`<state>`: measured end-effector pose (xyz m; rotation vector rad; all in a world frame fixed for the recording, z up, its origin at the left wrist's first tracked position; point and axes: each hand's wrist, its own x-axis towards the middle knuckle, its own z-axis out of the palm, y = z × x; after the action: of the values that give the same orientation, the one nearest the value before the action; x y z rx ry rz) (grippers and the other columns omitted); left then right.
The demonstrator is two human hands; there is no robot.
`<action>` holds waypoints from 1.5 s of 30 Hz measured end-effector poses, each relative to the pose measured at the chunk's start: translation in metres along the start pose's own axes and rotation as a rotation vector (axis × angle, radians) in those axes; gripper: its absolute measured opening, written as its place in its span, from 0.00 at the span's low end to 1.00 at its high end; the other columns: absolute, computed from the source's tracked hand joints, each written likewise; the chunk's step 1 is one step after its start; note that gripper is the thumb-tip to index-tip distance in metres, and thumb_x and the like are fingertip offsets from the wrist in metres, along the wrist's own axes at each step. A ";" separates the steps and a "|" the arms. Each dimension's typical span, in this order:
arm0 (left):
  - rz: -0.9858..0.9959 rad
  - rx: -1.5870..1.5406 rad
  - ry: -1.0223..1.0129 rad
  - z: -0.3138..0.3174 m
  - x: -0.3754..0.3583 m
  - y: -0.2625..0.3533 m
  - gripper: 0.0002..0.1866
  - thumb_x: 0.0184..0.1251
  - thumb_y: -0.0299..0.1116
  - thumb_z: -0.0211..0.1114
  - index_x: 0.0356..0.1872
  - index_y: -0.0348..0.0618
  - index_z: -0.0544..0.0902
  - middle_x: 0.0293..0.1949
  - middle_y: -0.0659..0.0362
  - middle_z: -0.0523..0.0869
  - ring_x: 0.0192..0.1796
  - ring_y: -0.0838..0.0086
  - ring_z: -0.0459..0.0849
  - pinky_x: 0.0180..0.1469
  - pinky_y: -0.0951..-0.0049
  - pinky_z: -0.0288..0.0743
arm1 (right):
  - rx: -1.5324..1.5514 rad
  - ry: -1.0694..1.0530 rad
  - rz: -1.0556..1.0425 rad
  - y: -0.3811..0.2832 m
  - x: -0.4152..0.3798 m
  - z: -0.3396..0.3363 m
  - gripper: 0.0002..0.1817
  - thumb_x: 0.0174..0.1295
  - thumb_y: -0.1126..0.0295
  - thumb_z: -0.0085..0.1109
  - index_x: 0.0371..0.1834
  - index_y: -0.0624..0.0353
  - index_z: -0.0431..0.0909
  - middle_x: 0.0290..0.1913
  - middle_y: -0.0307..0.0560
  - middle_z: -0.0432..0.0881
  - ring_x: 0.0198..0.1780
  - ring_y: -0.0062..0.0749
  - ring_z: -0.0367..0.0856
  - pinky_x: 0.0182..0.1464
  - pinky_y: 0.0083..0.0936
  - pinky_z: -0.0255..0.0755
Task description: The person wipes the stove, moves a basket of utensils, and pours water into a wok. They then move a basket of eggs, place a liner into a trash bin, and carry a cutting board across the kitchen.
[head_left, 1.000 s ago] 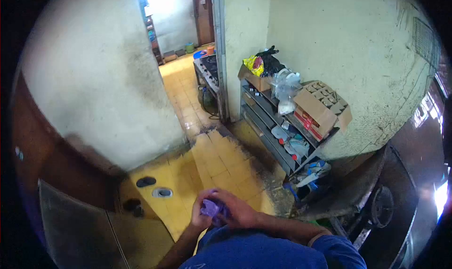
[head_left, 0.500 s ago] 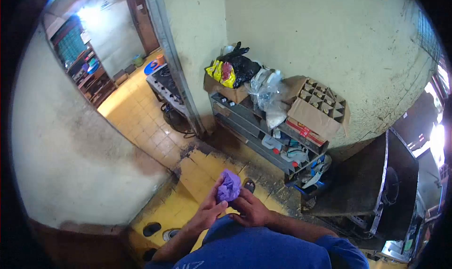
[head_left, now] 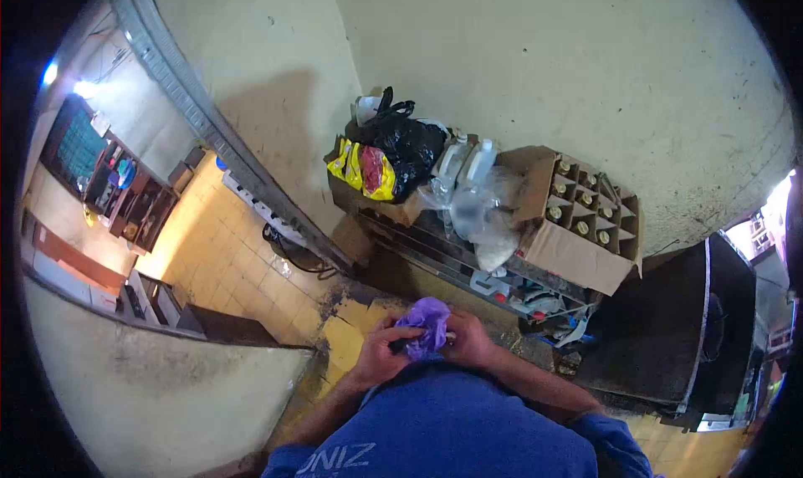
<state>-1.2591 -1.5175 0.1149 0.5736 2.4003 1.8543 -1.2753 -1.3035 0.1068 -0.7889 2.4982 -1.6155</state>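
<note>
A crumpled purple plastic bag (head_left: 428, 321) is held up in front of my blue shirt. My left hand (head_left: 383, 352) is closed on its left side, with the thumb lying across the bag. On the other side my right hand (head_left: 470, 341) grips it, fingers curled and partly hidden. A small pale bit shows by the right fingers; I cannot make out what it is. Whether anything is inside the bag cannot be seen.
Ahead stands a low metal shelf (head_left: 418, 248) bearing a carton of bottles (head_left: 585, 214), a black plastic bag (head_left: 408, 152) and plastic jugs (head_left: 477, 164). A dark metal cabinet (head_left: 648, 336) is at right. A doorway (head_left: 180, 85) opens left onto a tiled floor (head_left: 242, 260).
My view has swung, and the shelf now appears closer. The bag and both hands sit nearer my chest, and the right hand has shifted up along the bag's side.
</note>
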 end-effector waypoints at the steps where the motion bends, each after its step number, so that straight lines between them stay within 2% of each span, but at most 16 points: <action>1: 0.153 0.342 -0.010 -0.011 0.023 -0.001 0.21 0.44 0.24 0.72 0.45 0.47 0.86 0.48 0.50 0.77 0.52 0.60 0.78 0.57 0.65 0.71 | 0.000 0.013 0.007 0.008 0.010 -0.005 0.14 0.50 0.72 0.65 0.41 0.60 0.79 0.44 0.54 0.80 0.46 0.48 0.80 0.48 0.38 0.75; 10: 0.419 0.953 0.035 -0.082 0.275 -0.129 0.21 0.56 0.31 0.60 0.52 0.39 0.78 0.55 0.41 0.72 0.52 0.43 0.76 0.56 0.52 0.71 | -0.444 0.140 0.900 0.130 -0.032 -0.002 0.22 0.55 0.56 0.61 0.46 0.61 0.79 0.40 0.59 0.82 0.44 0.56 0.80 0.47 0.44 0.74; 17: -0.241 0.829 -0.872 -0.054 0.365 -0.184 0.36 0.68 0.59 0.40 0.53 0.30 0.75 0.52 0.36 0.78 0.54 0.44 0.78 0.59 0.50 0.68 | -0.054 0.656 1.517 0.108 -0.138 0.123 0.19 0.57 0.54 0.60 0.42 0.58 0.81 0.39 0.57 0.84 0.45 0.46 0.83 0.49 0.38 0.75; 19: -0.506 0.736 -0.755 -0.045 0.381 -0.222 0.46 0.64 0.70 0.31 0.60 0.34 0.72 0.63 0.39 0.69 0.68 0.52 0.65 0.68 0.60 0.56 | -0.046 0.798 1.643 0.094 -0.174 0.191 0.19 0.56 0.54 0.58 0.38 0.61 0.83 0.37 0.60 0.84 0.43 0.49 0.83 0.49 0.39 0.75; 21: -0.534 0.676 -0.802 -0.044 0.386 -0.209 0.46 0.65 0.69 0.33 0.61 0.31 0.71 0.63 0.40 0.71 0.68 0.55 0.66 0.68 0.62 0.56 | 0.011 0.640 1.771 0.082 -0.209 0.257 0.21 0.57 0.51 0.58 0.36 0.60 0.83 0.36 0.54 0.85 0.38 0.44 0.84 0.45 0.38 0.75; 23: -0.512 0.123 -0.882 -0.043 0.405 -0.301 0.42 0.67 0.66 0.37 0.63 0.35 0.69 0.59 0.48 0.75 0.60 0.62 0.71 0.64 0.67 0.59 | 0.150 0.453 1.841 0.067 -0.228 0.306 0.22 0.58 0.50 0.55 0.34 0.61 0.83 0.32 0.53 0.85 0.34 0.42 0.83 0.43 0.38 0.75; 24: -0.323 0.330 -0.883 -0.050 0.401 -0.268 0.42 0.68 0.65 0.37 0.64 0.35 0.68 0.60 0.51 0.74 0.62 0.61 0.69 0.65 0.67 0.59 | 0.196 0.493 1.858 0.066 -0.235 0.331 0.22 0.58 0.50 0.54 0.33 0.60 0.83 0.31 0.52 0.84 0.32 0.41 0.83 0.40 0.37 0.76; 25: -0.564 0.446 -0.811 -0.045 0.387 -0.220 0.41 0.69 0.65 0.36 0.64 0.34 0.68 0.60 0.51 0.74 0.63 0.61 0.69 0.66 0.67 0.57 | 0.242 0.525 1.860 0.066 -0.239 0.353 0.21 0.59 0.51 0.54 0.33 0.60 0.83 0.29 0.51 0.84 0.30 0.41 0.83 0.37 0.36 0.76; 28: -0.451 0.229 -0.885 -0.054 0.405 -0.282 0.41 0.69 0.64 0.35 0.66 0.34 0.65 0.61 0.51 0.72 0.62 0.61 0.69 0.66 0.66 0.58 | 0.339 0.791 1.802 0.037 -0.231 0.366 0.20 0.59 0.52 0.55 0.36 0.58 0.84 0.29 0.49 0.84 0.26 0.38 0.82 0.31 0.33 0.76; 32: -0.095 1.154 -0.895 -0.046 0.376 -0.231 0.38 0.71 0.59 0.37 0.66 0.34 0.64 0.66 0.40 0.65 0.66 0.50 0.66 0.65 0.57 0.61 | 0.292 1.148 1.624 0.049 -0.273 0.419 0.19 0.59 0.54 0.56 0.43 0.57 0.83 0.36 0.52 0.85 0.35 0.39 0.83 0.40 0.34 0.77; 35: 0.344 1.234 -0.261 -0.055 0.342 -0.242 0.28 0.64 0.45 0.56 0.58 0.34 0.70 0.58 0.34 0.70 0.57 0.44 0.72 0.57 0.52 0.68 | 0.395 1.296 1.636 0.006 -0.318 0.433 0.21 0.58 0.53 0.57 0.46 0.57 0.82 0.46 0.54 0.83 0.48 0.41 0.81 0.53 0.35 0.73; 37: 0.408 1.332 -0.119 -0.040 0.315 -0.236 0.25 0.61 0.42 0.59 0.55 0.35 0.72 0.53 0.37 0.74 0.51 0.46 0.76 0.51 0.52 0.72 | 0.384 1.457 1.672 -0.032 -0.368 0.465 0.20 0.57 0.53 0.58 0.44 0.57 0.82 0.45 0.54 0.83 0.50 0.42 0.81 0.54 0.36 0.72; 40: 0.446 1.515 -0.316 0.003 0.212 -0.154 0.23 0.76 0.43 0.43 0.59 0.37 0.73 0.52 0.49 0.80 0.56 0.52 0.75 0.61 0.52 0.65 | 0.344 1.516 1.968 -0.086 -0.428 0.508 0.19 0.57 0.55 0.57 0.42 0.57 0.82 0.44 0.54 0.83 0.48 0.43 0.81 0.53 0.36 0.73; 43: 0.256 1.065 -0.443 0.082 0.175 -0.260 0.16 0.61 0.41 0.56 0.35 0.35 0.78 0.33 0.45 0.81 0.38 0.52 0.81 0.42 0.54 0.74 | 0.430 1.579 2.130 -0.123 -0.469 0.541 0.19 0.56 0.54 0.57 0.41 0.57 0.83 0.44 0.55 0.83 0.47 0.45 0.82 0.52 0.37 0.74; 44: 0.441 0.791 -0.469 0.111 0.154 -0.330 0.14 0.61 0.39 0.56 0.29 0.37 0.79 0.29 0.46 0.81 0.34 0.53 0.81 0.37 0.54 0.74 | 0.415 1.552 2.154 -0.129 -0.477 0.542 0.20 0.55 0.53 0.57 0.41 0.57 0.83 0.44 0.55 0.84 0.46 0.45 0.82 0.52 0.37 0.74; 45: 0.290 0.646 -0.929 0.140 0.113 -0.327 0.12 0.60 0.37 0.56 0.27 0.37 0.79 0.27 0.46 0.81 0.30 0.51 0.80 0.34 0.54 0.73 | 0.400 1.530 2.176 -0.132 -0.486 0.542 0.20 0.55 0.53 0.57 0.40 0.57 0.83 0.43 0.54 0.84 0.46 0.45 0.82 0.52 0.37 0.74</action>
<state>-1.4106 -1.4204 -0.2122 1.4710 2.1906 0.5142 -0.6296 -1.5797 -0.1272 2.7431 1.0168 -1.0998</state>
